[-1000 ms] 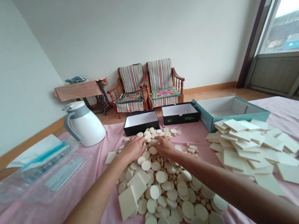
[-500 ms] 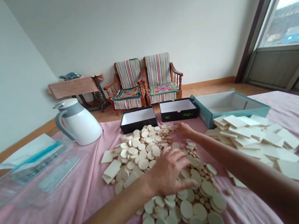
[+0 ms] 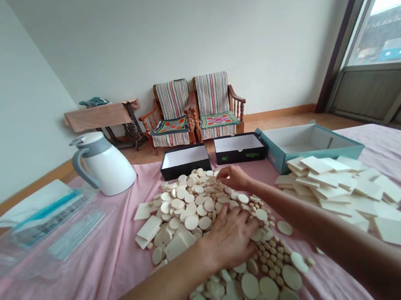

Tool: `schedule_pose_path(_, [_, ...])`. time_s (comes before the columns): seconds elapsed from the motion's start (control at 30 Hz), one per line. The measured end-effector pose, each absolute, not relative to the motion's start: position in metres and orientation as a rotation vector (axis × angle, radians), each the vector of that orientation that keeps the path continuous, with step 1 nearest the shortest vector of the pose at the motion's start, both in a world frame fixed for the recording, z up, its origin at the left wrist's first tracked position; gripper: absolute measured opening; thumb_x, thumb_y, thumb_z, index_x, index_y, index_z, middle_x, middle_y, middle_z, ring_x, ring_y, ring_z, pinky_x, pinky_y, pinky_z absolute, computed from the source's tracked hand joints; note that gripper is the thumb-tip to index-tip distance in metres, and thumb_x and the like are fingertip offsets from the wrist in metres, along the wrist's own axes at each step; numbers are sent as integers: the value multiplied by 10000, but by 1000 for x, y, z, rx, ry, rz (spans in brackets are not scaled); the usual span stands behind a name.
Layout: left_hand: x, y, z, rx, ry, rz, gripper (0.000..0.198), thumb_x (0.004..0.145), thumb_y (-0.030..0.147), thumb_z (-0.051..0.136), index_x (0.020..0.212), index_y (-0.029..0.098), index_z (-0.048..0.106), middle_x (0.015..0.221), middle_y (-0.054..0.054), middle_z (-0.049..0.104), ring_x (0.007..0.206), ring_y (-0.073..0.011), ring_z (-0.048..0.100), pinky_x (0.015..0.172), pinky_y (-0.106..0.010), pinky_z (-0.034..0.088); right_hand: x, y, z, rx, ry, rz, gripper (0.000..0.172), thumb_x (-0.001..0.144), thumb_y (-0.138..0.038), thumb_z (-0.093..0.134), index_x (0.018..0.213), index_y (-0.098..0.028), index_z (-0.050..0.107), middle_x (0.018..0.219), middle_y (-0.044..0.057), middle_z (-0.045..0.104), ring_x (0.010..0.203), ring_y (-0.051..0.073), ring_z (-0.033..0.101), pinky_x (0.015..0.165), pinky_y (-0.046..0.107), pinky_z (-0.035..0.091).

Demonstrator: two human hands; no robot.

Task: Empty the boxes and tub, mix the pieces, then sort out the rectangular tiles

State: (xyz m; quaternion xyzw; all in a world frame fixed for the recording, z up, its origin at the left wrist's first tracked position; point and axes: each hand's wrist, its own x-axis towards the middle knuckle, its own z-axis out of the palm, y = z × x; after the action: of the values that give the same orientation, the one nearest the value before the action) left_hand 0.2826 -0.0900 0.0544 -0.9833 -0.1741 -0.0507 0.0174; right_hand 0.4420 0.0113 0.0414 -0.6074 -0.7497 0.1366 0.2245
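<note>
A heap of pale wooden discs [image 3: 191, 222] mixed with small round wooden beads [image 3: 274, 255] lies on the pink cloth. My left hand [image 3: 233, 236] rests palm down across the middle of the heap, fingers apart, touching discs and holding none that I can see. At the heap's far right edge is my right hand [image 3: 235, 177], its bent fingers reaching left against the discs; its palm is hidden. Several rectangular wooden pieces [image 3: 150, 229] stick out on the heap's left side.
Two black boxes [image 3: 186, 169] [image 3: 241, 155] and a teal box [image 3: 318, 151] stand behind the heap. Square wooden tiles [image 3: 343, 188] are piled at right. To the left are a white jug [image 3: 108, 167] and clear plastic packaging [image 3: 73, 236]. Two chairs [image 3: 176, 118] stand beyond.
My right hand has moved left along the heap's far edge. My left hand has shifted slightly, and discs under it have moved, baring more beads at the near right.
</note>
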Motion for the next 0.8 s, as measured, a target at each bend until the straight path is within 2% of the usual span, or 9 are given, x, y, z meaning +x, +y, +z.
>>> schedule_pose_path(0.13, [260, -78, 61, -2999, -711, -162, 178, 837, 302, 568, 970, 183, 566, 1013, -71, 602, 1029, -238, 517, 1021, -451, 340, 425, 23, 40, -1707, -2129, 214, 267, 791, -147, 545, 969, -186, 739, 1092, 89, 697, 1077, 233, 580, 952, 315, 390])
schedule_pose_path(0.3, [229, -67, 68, -2945, -822, -202, 121, 809, 244, 577, 913, 183, 573, 1014, -70, 608, 1089, -250, 503, 1026, -457, 348, 408, 39, 40, -1809, -2165, 91, 292, 768, -261, 585, 1033, -188, 686, 1144, 130, 627, 1089, 282, 535, 916, 392, 386])
schedule_pose_path(0.47, [198, -61, 70, -2972, -942, -329, 202, 777, 180, 582, 979, 189, 594, 1162, -79, 609, 1184, -257, 487, 1053, -444, 359, 405, 54, 40, -1869, -2203, 82, 422, 725, -297, 615, 1124, -159, 625, 1150, 157, 605, 1103, 324, 526, 917, 449, 383])
schedule_pose_path(0.63, [175, -61, 66, -2987, -1044, -599, 336, 773, 275, 643, 1104, 221, 620, 1307, -79, 563, 1254, -261, 462, 1093, -436, 364, 407, 62, 36, -1884, -2218, 178, 476, 759, -298, 584, 1214, -159, 589, 1181, 159, 589, 1085, 307, 565, 887, 403, 421])
schedule_pose_path(0.8, [168, -60, 57, -2954, -988, -748, 421, 803, 456, 645, 1150, 218, 622, 1311, -97, 571, 1267, -291, 454, 1113, -487, 339, 413, 55, 31, -1783, -2263, 252, 552, 742, -245, 621, 1286, -190, 554, 1219, 115, 557, 1050, 230, 586, 867, 292, 439])
